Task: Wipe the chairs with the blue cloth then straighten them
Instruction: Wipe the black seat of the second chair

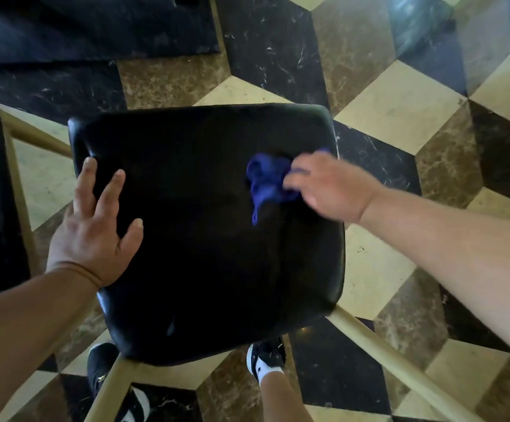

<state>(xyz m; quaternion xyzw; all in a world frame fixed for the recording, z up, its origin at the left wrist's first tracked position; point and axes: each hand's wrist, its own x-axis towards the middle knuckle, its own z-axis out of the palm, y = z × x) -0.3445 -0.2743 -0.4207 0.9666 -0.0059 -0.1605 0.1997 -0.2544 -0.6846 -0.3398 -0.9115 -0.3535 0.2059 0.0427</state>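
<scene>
Seemingly right hand point(329, 187) clutching blue cloth point(265, 182), chair point(205, 245)

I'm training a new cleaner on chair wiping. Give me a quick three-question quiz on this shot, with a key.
1. True or false: the blue cloth is in the left hand.
2. Where does the left hand rest? A) on the floor B) flat on the black seat near its left edge C) on a chair leg
3. Fill in: the cloth is bunched on the seat's ____ side.

Key: 1 false, the right hand has it in its grip. 2 B. 3 right.
</scene>
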